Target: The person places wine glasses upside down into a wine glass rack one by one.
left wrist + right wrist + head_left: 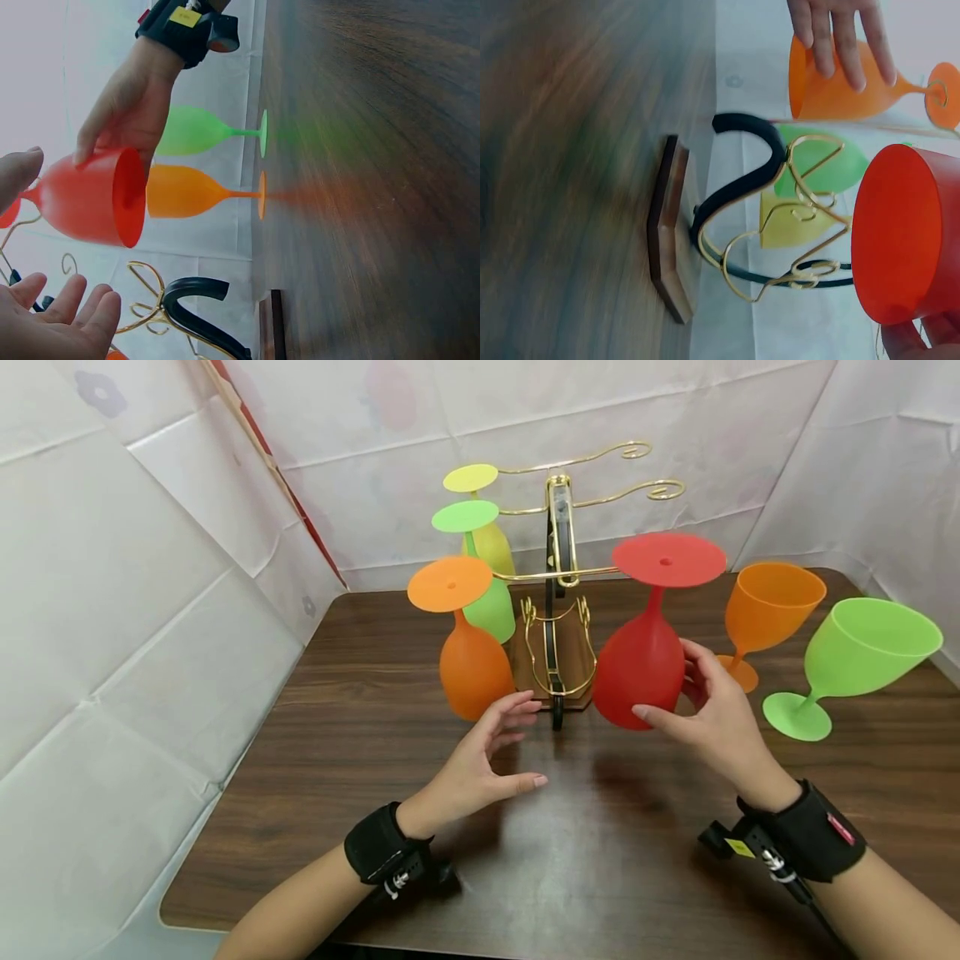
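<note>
Right grip [716,722] pinching upturned red goblet [637,664] by gold-and-black rack [552,647]; left grip [476,768] spread near hanging orange goblet [472,664].

White sheeting [525,410]: bright behind the hands [468,768], washed-out in the left wrist view.
Desk [555,877]: pale glare nearer than the hands, soft shadows beneath them.
Head view: mostly sharp.
Wrist views: hazy, desk grain smeared.

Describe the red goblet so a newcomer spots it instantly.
On the dark table, find the gold-wire rack. In the head view, its front wire runs right to the upside-down red goblet. It alone is red; other goblets are orange, green or yellow.
</note>
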Demonstrator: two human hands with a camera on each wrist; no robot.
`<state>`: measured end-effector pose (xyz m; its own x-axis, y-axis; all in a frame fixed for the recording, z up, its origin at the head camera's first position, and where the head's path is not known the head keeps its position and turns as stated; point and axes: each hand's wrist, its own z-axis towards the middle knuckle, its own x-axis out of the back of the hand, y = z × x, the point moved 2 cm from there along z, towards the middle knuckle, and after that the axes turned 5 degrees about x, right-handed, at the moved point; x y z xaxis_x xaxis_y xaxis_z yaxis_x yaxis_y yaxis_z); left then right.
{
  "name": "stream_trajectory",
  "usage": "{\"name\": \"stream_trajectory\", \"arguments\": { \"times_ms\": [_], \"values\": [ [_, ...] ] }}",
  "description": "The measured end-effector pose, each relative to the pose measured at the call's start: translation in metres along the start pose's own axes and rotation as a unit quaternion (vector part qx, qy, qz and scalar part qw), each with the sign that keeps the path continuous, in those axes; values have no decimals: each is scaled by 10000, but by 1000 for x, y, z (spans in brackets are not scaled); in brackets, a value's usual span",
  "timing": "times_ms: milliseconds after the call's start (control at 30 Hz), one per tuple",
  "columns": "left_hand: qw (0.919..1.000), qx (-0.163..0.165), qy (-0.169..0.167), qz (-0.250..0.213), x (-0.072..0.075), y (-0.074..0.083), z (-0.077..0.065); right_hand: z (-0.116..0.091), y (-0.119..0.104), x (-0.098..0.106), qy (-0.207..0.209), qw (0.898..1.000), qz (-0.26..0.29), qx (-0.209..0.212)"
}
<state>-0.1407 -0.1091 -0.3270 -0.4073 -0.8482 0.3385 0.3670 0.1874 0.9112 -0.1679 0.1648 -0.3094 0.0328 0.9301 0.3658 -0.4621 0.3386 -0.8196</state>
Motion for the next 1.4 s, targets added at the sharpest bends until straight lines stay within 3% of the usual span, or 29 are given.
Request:
{"name": "stream_trajectory", "arguments": {
  "times_ms": [333,567,867,1400],
  "values": [
    [10000,57,-32,-44,0,0,-1,17,14,5,-35,9990,-214,-378],
    [10000,55,-29,-28,-1,0,-2,17,18,11,358,9977,-256,-524],
    [9999,120,-15,38,1,-2,-4,11,21,18,603,9969,-198,-461],
    [9999,115,-24,25,0,-3,-4,1,15,13,470,9984,-71,-301]
  ]
}}
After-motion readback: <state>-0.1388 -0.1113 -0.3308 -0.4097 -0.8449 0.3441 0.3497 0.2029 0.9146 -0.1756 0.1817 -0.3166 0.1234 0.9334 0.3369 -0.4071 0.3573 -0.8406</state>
